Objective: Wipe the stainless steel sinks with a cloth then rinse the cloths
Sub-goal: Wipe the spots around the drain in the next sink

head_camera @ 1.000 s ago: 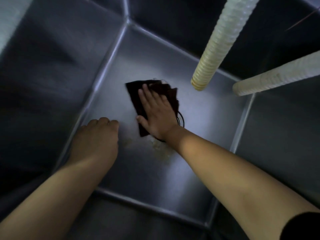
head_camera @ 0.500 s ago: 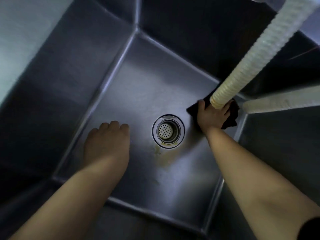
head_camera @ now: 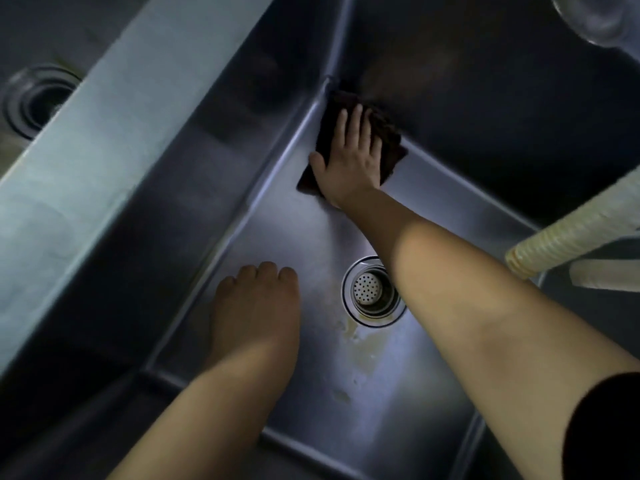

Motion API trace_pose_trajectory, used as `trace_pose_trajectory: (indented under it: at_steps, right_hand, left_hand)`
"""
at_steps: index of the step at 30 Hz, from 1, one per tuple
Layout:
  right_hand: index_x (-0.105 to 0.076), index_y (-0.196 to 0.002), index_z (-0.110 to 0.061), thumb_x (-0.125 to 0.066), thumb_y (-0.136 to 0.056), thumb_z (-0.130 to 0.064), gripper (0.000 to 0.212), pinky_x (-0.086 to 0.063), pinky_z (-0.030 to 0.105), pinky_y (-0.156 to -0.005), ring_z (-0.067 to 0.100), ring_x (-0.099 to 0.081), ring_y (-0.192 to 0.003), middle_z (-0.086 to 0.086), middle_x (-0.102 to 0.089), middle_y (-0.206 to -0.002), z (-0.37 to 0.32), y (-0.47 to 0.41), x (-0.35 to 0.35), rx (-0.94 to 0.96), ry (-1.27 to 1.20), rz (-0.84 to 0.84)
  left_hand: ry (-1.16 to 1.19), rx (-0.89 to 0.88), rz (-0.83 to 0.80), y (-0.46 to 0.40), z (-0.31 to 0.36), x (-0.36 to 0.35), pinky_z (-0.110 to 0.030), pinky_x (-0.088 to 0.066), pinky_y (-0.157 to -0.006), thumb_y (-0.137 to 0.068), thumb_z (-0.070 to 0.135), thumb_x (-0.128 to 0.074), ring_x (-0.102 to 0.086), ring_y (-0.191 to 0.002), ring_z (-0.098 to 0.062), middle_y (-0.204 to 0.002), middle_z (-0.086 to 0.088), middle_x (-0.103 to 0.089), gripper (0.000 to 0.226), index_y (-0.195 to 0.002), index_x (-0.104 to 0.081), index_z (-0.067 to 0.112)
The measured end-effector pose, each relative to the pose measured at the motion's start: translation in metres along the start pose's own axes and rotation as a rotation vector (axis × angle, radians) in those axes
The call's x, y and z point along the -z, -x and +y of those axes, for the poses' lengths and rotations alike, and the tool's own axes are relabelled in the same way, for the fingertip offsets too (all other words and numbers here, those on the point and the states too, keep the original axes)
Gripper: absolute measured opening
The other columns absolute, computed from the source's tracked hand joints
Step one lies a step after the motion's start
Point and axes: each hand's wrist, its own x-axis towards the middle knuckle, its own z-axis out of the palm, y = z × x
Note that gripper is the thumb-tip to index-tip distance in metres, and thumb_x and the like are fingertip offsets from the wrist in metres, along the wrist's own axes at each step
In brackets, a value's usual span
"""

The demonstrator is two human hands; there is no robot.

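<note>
I look down into a deep stainless steel sink [head_camera: 214, 188]. A dark cloth [head_camera: 389, 140] lies flat in the far left corner of the sink floor. My right hand [head_camera: 349, 157] presses on it with straight, spread fingers. My left hand [head_camera: 258, 303] rests on the sink floor near the left wall, its fingers curled under and holding nothing. The round perforated drain strainer [head_camera: 369, 291] sits between my two forearms. Yellowish stains [head_camera: 353, 336] mark the floor just in front of the drain.
A second sink with its own drain [head_camera: 34, 98] lies to the left beyond a broad steel divider [head_camera: 114, 133]. A ribbed cream hose [head_camera: 568, 237] hangs in from the right, with its reflection on the right wall. A blurred round fixture [head_camera: 595, 15] is at top right.
My right hand slid the cloth from over the drain to the right corner under the hose, then across to the far left corner. The left hand stayed put; the view shifted left, showing the second sink.
</note>
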Motion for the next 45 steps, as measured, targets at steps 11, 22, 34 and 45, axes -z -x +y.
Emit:
trace_pose_trajectory:
  at_steps: [11, 22, 34, 45]
  right_hand:
    - [-0.009, -0.151, -0.009, -0.036, -0.087, -0.056, 0.084, -0.014, 0.047, -0.113, 0.03, -0.008, -0.145, 0.015, -0.011, -0.158, -0.03, 0.086, -0.014, 0.455, 0.014, -0.072]
    - [0.002, -0.151, -0.009, -0.036, -0.09, -0.055, 0.084, -0.001, 0.043, -0.117, 0.028, 0.007, -0.146, 0.012, 0.006, -0.159, 0.016, 0.199, -0.02, 0.711, 0.132, -0.346]
    - [-0.003, -0.151, -0.008, -0.027, -0.09, -0.056, 0.081, -0.01, 0.048, -0.115, 0.031, -0.001, -0.146, 0.015, -0.003, -0.159, -0.023, 0.118, -0.014, 0.236, 0.05, -0.14]
    - [-0.017, -0.15, -0.006, -0.04, -0.087, -0.05, 0.079, -0.021, 0.049, -0.111, 0.033, -0.014, -0.144, 0.017, -0.015, -0.157, -0.102, 0.23, -0.054, 0.633, -0.017, -0.209]
  left_hand:
    - [-0.038, 0.081, 0.114, 0.005, -0.013, 0.013, -0.034, -0.039, -0.087, -0.095, 0.018, -0.038, -0.048, -0.112, -0.022, -0.118, -0.001, -0.052, 0.022, -0.113, -0.049, 0.024]
    - [-0.048, -0.152, 0.12, 0.089, -0.055, 0.052, -0.034, -0.054, -0.056, -0.055, 0.006, -0.08, -0.066, -0.073, -0.03, -0.087, -0.007, -0.068, 0.034, -0.086, -0.068, 0.013]
    - [0.048, -0.253, 0.222, 0.132, -0.096, 0.018, -0.031, -0.041, -0.077, -0.084, 0.024, -0.044, -0.069, -0.081, -0.025, -0.099, -0.003, -0.071, 0.035, -0.102, -0.072, 0.015]
    - [0.052, -0.16, 0.139, 0.126, -0.096, 0.018, -0.032, -0.043, -0.077, -0.081, 0.03, -0.043, -0.069, -0.081, -0.025, -0.092, -0.002, -0.071, 0.034, -0.101, -0.069, 0.019]
